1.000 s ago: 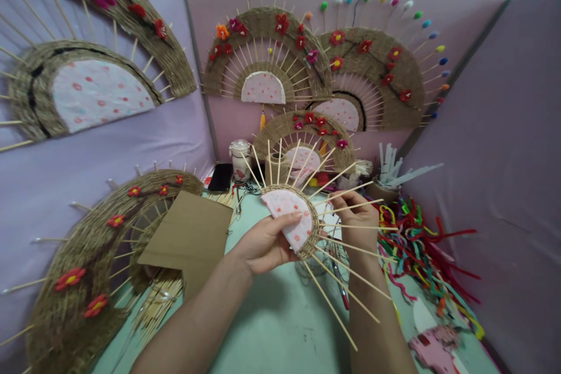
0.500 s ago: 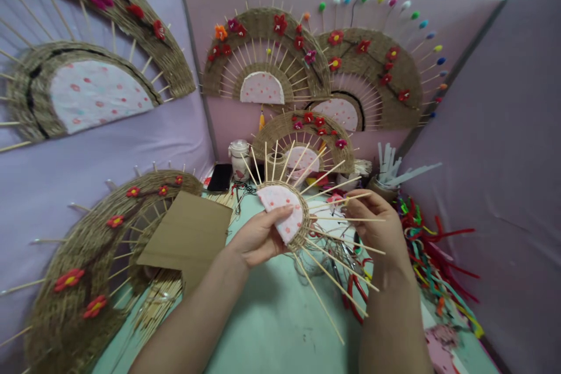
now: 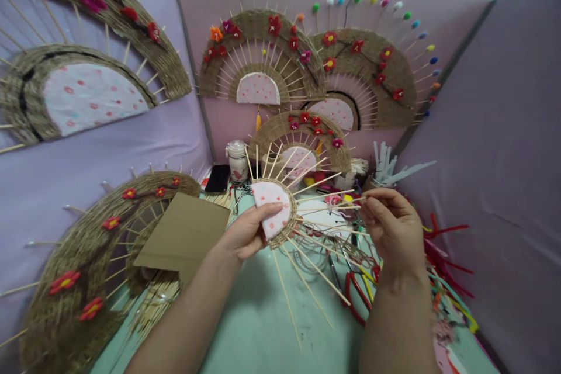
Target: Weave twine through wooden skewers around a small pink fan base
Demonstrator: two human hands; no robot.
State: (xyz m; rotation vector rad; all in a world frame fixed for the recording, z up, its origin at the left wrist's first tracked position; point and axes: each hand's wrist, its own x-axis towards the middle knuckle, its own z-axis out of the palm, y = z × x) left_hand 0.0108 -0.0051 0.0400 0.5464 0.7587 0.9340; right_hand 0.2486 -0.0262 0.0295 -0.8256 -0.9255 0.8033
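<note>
Green table [image 3: 263, 327], purple walls [image 3: 504, 128]: left hand [image 3: 245, 234] pinches small fan [image 3: 269, 198], right hand [image 3: 394, 228] pinches twine [image 3: 328, 208].

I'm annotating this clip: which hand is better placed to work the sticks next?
Probably the right hand: its fingers pinch at the sticks, while the left hand grips the small fan.

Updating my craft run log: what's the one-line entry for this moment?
left hand: grip on small woven fan | right hand: at its stick tips, grip unclear | red scissors: on table beneath
</note>
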